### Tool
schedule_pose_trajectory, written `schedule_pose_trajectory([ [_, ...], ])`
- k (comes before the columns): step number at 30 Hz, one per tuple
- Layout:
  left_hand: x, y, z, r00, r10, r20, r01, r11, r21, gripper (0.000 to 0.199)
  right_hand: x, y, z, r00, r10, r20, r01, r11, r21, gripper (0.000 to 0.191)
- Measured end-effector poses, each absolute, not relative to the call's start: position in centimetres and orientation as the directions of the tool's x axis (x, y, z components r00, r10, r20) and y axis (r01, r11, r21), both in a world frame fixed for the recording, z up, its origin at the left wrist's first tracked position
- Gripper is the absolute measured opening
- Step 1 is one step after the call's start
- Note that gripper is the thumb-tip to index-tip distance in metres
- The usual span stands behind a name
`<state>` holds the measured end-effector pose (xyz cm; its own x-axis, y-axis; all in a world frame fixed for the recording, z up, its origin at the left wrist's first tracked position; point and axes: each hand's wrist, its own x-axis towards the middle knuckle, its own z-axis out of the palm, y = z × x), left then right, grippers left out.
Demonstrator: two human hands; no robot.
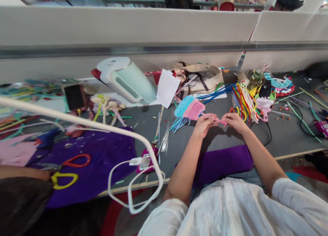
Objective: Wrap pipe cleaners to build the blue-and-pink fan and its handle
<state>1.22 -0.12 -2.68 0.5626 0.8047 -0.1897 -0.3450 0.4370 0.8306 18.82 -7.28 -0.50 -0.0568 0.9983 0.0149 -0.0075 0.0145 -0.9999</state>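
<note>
A flat piece of wound pipe cleaners [191,108], blue at one end and pink at the other, reaches up and left from my hands over the grey table. Its narrow pink stem passes through the closed fingers of my left hand [205,124]. At the stem's tip, my right hand [234,122] is closed in a pinch; its fingertips touch or nearly touch the pink end. Loose blue and purple pipe cleaners [179,123] lie under the piece. Just beyond my right hand is a bundle of red, yellow and white pipe cleaners [247,102].
A pale green kettle [135,82] and a beige bag [210,80] stand at the back. A white cable [123,126] arcs across the left, over a purple cloth [102,154] with scissors [77,160]. A pink glue gun [263,107] lies right. Another person's arm [23,172] shows at left.
</note>
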Motion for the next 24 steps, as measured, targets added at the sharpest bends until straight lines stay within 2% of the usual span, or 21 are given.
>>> schedule_pose_trajectory([
  [3, 1.9, -0.6, -3.6, 0.501, 0.838, -0.219, -0.420, 0.456, 0.785, 0.032, 18.3, -7.0, -1.9, 0.009, 0.996, -0.084, -0.184, -0.081, -0.980, 0.032],
  [6, 2.9, -1.2, -4.6, 0.423, 0.858, -0.290, -0.483, 0.484, 0.729, 0.030, 18.0, -6.6, -3.1, 0.068, 0.991, -0.111, -0.286, -0.087, -0.954, 0.035],
  [9, 3.8, -1.6, -5.2, 0.361, 0.877, -0.316, -0.568, 0.476, 0.671, 0.028, 17.7, -6.4, -3.7, 0.134, 0.986, -0.097, -0.294, -0.054, -0.954, 0.034],
  [12, 4.7, -1.6, -5.1, 0.317, 0.895, -0.314, -0.617, 0.446, 0.648, 0.027, 17.6, -6.3, -3.5, 0.217, 0.975, -0.050, -0.233, 0.002, -0.972, 0.035],
  [17, 5.5, -1.5, -4.2, 0.289, 0.941, -0.173, -0.580, 0.316, 0.750, 0.029, 17.7, -5.9, -3.0, 0.357, 0.934, -0.007, -0.149, 0.049, -0.988, 0.035],
  [21, 4.6, -1.7, -3.6, 0.244, 0.969, 0.034, -0.425, 0.075, 0.902, 0.030, 18.7, -5.4, -3.1, 0.296, 0.954, -0.044, -0.210, 0.020, -0.977, 0.035],
  [24, 2.9, -2.0, -2.6, 0.360, 0.923, 0.134, -0.293, -0.024, 0.956, 0.030, 19.7, -5.1, -3.0, 0.236, 0.971, -0.043, -0.269, 0.023, -0.963, 0.035],
])
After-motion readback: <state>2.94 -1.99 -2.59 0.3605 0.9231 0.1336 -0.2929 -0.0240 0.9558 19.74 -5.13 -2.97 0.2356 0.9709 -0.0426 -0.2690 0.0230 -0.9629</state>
